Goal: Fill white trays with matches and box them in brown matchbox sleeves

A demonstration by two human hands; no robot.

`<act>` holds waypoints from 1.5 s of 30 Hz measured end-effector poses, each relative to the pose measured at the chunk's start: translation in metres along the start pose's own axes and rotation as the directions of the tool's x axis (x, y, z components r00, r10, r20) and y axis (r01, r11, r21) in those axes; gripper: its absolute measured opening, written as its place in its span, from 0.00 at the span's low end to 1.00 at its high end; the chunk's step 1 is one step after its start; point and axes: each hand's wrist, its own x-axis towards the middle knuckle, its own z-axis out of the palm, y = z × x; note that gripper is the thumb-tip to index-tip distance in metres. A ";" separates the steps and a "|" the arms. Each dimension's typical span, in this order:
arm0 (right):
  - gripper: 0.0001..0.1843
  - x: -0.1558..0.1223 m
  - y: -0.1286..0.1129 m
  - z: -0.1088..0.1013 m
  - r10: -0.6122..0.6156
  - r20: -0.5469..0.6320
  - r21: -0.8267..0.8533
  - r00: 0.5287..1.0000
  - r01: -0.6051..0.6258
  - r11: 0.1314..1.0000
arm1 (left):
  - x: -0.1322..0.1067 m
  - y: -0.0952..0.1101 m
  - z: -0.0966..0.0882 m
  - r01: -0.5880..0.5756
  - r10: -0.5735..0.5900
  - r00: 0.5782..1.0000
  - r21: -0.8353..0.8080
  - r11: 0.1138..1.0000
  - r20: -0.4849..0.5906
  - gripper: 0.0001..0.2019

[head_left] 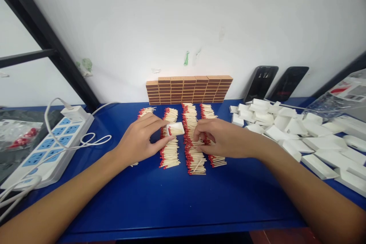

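tray (pixel 179 125) of matches (pixel 172 132), left hand (pixel 140 140)

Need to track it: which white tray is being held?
The white tray pinched by the left hand above the match rows; the other trays lie piled at the right.

The flat table top (pixel 148 198) is a deep, even blue. On it lie rows of thin wooden matchsticks (pixel 190 122), pale straw in the stem and red at the head, so each row shows a red stripe down its left edge. The small open cardboard tray (pixel 177 127) is plain white, as is the heap of loose cardboard trays (pixel 286 129). The stacked matchbox sleeves (pixel 188 89) are tan and dark brown, banded like brickwork. The long plastic power strip (pixel 48 148) is white with light blue socket panels. Two glossy slabs (pixel 261 82) are black against the white wall (pixel 171 19), which bears a small green smear (pixel 186 58).
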 end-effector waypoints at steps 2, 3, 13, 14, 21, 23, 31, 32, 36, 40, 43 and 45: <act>0.03 0.000 0.003 0.002 0.012 0.019 0.004 1.000 -0.012 1.000 | 0.000 0.000 0.000 -0.004 0.004 1.000 0.006 1.000 -0.003 0.16; 0.03 0.001 0.004 0.003 0.016 0.028 0.008 0.999 -0.017 1.000 | 0.000 0.000 -0.001 -0.006 0.006 1.000 0.008 1.000 -0.002 0.16; 0.05 0.000 0.004 0.001 0.084 0.059 0.030 0.995 -0.086 0.996 | 0.000 0.001 0.000 -0.023 0.022 1.000 0.015 1.000 0.007 0.16; 0.05 0.000 0.003 0.000 0.087 0.051 0.035 0.995 -0.089 0.995 | 0.000 0.000 0.000 -0.026 0.026 1.000 0.017 1.000 0.009 0.16; 0.10 0.001 0.001 0.001 0.031 -0.041 0.073 0.999 -0.028 0.997 | -0.002 0.004 0.001 -0.010 0.010 0.999 -0.016 1.000 0.036 0.16; 0.11 0.003 -0.002 0.006 0.001 -0.088 0.059 0.996 0.004 0.998 | -0.002 0.009 0.001 -0.008 0.010 0.999 -0.047 0.999 0.044 0.17; 0.11 0.010 -0.008 0.025 -0.058 -0.179 -0.037 0.982 0.053 0.998 | -0.002 0.022 0.004 -0.025 0.032 0.999 -0.151 0.988 0.042 0.15; 0.11 0.010 -0.008 0.026 -0.065 -0.184 -0.051 0.981 0.056 0.997 | -0.002 0.022 0.004 -0.023 0.029 0.999 -0.150 0.988 0.041 0.15; 0.08 0.010 -0.006 0.028 -0.097 -0.220 -0.081 0.971 0.081 0.993 | -0.003 0.020 0.003 -0.018 0.024 0.999 -0.144 0.989 0.038 0.16; 0.04 0.010 -0.005 0.027 -0.126 -0.250 -0.128 0.960 0.096 0.987 | -0.002 0.018 0.004 -0.022 0.026 0.999 -0.133 0.991 0.033 0.16; 0.05 0.009 -0.005 0.022 -0.138 -0.277 -0.132 0.951 0.105 0.986 | -0.001 0.016 0.004 -0.016 0.019 0.999 -0.108 0.994 0.028 0.16; 0.06 0.007 -0.004 0.016 -0.133 -0.284 -0.129 0.950 0.100 0.987 | -0.001 0.012 0.004 -0.001 0.003 1.000 -0.079 0.997 0.026 0.16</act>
